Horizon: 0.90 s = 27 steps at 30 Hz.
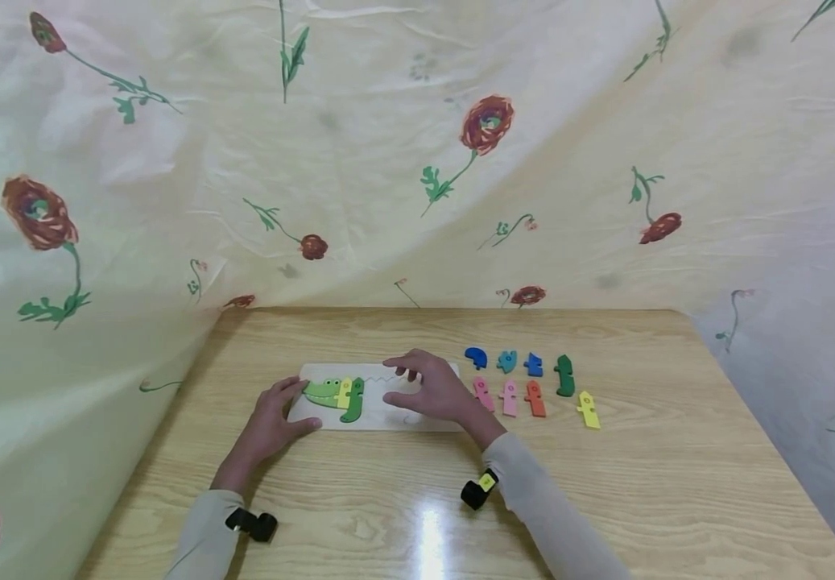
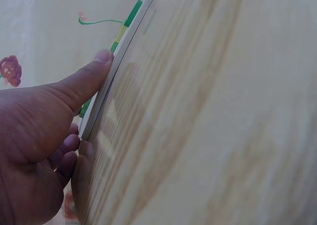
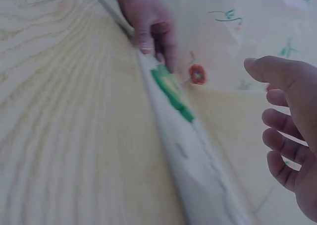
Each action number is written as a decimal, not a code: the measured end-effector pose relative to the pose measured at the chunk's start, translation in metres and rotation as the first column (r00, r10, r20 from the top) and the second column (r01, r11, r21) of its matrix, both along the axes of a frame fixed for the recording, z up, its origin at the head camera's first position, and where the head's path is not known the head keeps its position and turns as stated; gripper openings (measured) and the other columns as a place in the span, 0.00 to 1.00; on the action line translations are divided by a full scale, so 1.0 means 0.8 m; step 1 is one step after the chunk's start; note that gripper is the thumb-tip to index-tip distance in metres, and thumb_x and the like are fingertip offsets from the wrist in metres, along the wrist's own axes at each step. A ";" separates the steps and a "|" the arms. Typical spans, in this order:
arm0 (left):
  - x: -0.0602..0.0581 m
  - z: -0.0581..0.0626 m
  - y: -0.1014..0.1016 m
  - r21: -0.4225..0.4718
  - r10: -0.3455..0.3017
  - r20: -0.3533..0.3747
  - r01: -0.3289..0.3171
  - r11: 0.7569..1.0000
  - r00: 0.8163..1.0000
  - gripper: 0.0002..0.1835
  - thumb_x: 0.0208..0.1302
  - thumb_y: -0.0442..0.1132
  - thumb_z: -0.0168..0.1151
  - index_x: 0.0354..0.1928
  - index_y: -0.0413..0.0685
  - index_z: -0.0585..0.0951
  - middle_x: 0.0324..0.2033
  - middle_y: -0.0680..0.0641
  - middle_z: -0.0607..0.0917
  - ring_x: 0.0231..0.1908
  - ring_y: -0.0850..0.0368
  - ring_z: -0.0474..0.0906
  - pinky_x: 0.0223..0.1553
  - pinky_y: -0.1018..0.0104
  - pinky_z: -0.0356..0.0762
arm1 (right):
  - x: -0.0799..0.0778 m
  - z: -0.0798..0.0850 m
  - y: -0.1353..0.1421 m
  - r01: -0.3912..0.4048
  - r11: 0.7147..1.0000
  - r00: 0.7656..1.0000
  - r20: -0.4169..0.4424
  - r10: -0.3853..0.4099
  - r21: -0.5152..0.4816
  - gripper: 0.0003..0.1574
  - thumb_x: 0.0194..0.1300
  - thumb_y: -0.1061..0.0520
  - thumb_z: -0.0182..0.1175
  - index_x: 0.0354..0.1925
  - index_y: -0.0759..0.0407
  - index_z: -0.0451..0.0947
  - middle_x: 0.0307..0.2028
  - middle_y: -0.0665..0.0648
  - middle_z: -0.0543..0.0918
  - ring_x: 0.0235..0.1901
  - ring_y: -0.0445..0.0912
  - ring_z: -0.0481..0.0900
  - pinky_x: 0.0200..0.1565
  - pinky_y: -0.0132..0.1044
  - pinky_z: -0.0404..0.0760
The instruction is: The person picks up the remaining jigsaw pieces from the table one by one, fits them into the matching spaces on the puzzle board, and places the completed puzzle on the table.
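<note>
A white puzzle board lies flat on the table. At its left end sit a green crocodile head piece, a yellow piece and a green leg piece, side by side. My left hand holds the board's left end, its thumb on the near edge and its fingers at the left side. Above the board's right part hovers my right hand, thumb and fingers apart with nothing between them. In the right wrist view, its fingers are loosely bent, away from the board.
Right of the board lie loose puzzle pieces in two rough rows: blue ones, a dark green one, pink ones, a red-orange one and a yellow one. A flowered cloth hangs behind the wooden table.
</note>
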<state>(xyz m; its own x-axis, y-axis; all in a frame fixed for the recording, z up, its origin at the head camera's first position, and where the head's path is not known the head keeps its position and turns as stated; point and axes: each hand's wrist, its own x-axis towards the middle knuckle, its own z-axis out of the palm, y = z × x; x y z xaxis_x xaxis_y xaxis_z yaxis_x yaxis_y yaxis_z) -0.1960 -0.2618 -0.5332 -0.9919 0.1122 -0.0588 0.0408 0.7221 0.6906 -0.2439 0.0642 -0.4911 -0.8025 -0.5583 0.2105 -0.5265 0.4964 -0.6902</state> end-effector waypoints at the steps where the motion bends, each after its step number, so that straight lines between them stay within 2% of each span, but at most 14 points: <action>1: 0.000 0.000 -0.001 -0.002 0.001 0.001 -0.001 1.000 1.000 0.47 0.58 0.51 0.76 0.75 0.41 0.67 0.76 0.33 0.60 0.74 0.30 0.53 0.72 0.34 0.57 | 0.001 0.003 0.005 -0.004 1.000 1.000 -0.010 0.004 -0.010 0.36 0.63 0.42 0.72 0.64 0.55 0.80 0.47 0.60 0.83 0.43 0.52 0.81 0.39 0.37 0.79; 8: 0.000 -0.002 -0.002 -0.003 -0.002 -0.011 0.002 1.000 1.000 0.47 0.58 0.51 0.77 0.75 0.41 0.67 0.75 0.33 0.60 0.73 0.29 0.54 0.71 0.33 0.58 | 0.009 0.021 0.045 0.001 0.999 0.998 -0.061 -0.003 -0.036 0.37 0.62 0.42 0.73 0.65 0.54 0.79 0.47 0.61 0.84 0.42 0.58 0.81 0.39 0.47 0.83; 16: 0.000 -0.002 -0.003 0.001 -0.006 -0.015 0.006 1.000 1.000 0.47 0.59 0.50 0.77 0.75 0.40 0.66 0.75 0.33 0.60 0.73 0.30 0.53 0.72 0.34 0.57 | 0.020 0.029 0.098 0.086 0.995 0.993 -0.076 -0.090 -0.049 0.34 0.61 0.45 0.75 0.63 0.52 0.81 0.45 0.54 0.83 0.43 0.58 0.81 0.42 0.56 0.83; 22: 0.001 -0.001 -0.002 0.002 -0.008 -0.017 0.008 1.000 1.000 0.47 0.59 0.50 0.77 0.75 0.40 0.66 0.75 0.33 0.60 0.74 0.29 0.53 0.72 0.33 0.57 | 0.026 0.029 0.145 0.112 0.991 0.983 -0.142 -0.121 -0.066 0.34 0.58 0.49 0.77 0.62 0.51 0.82 0.44 0.47 0.82 0.42 0.57 0.80 0.40 0.54 0.82; 27: 0.000 -0.001 -0.001 0.003 -0.006 -0.015 0.006 1.000 1.000 0.47 0.58 0.49 0.77 0.75 0.40 0.67 0.76 0.33 0.60 0.74 0.30 0.53 0.72 0.33 0.57 | 0.033 0.031 0.178 0.152 0.987 0.969 -0.191 -0.159 -0.053 0.33 0.56 0.51 0.78 0.60 0.53 0.83 0.44 0.46 0.82 0.40 0.54 0.79 0.38 0.50 0.82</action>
